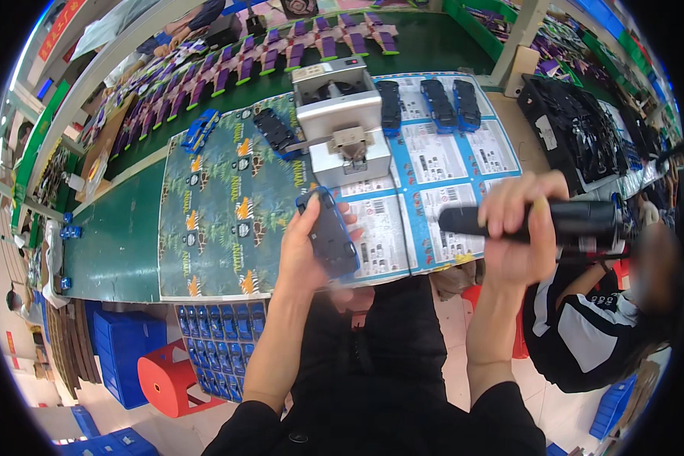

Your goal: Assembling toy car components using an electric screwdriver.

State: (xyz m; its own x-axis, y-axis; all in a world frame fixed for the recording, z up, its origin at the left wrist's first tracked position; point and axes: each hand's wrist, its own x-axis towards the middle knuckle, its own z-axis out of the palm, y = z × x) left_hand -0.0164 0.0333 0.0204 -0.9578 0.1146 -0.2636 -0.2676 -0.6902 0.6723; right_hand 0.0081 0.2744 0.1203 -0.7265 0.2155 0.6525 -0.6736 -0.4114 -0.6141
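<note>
While our left hand (299, 249) is holding a blue-and-black plastic toy car (333, 239) over the six o'clock edge of a sheet-covered green counter (114, 262), grip curled around its sides, our right hand (520, 228) is wrapping its grip round a long black handheld tool (585, 219) at the car's three o'clock. A boxy silver-grey metal machine (342, 114) is standing at twelve o'clock.

Bright, even light covered the green surface (118, 262); lines bowed toward the dark rim, and blur softened the right hand (520, 232) and black tool (581, 219).
</note>
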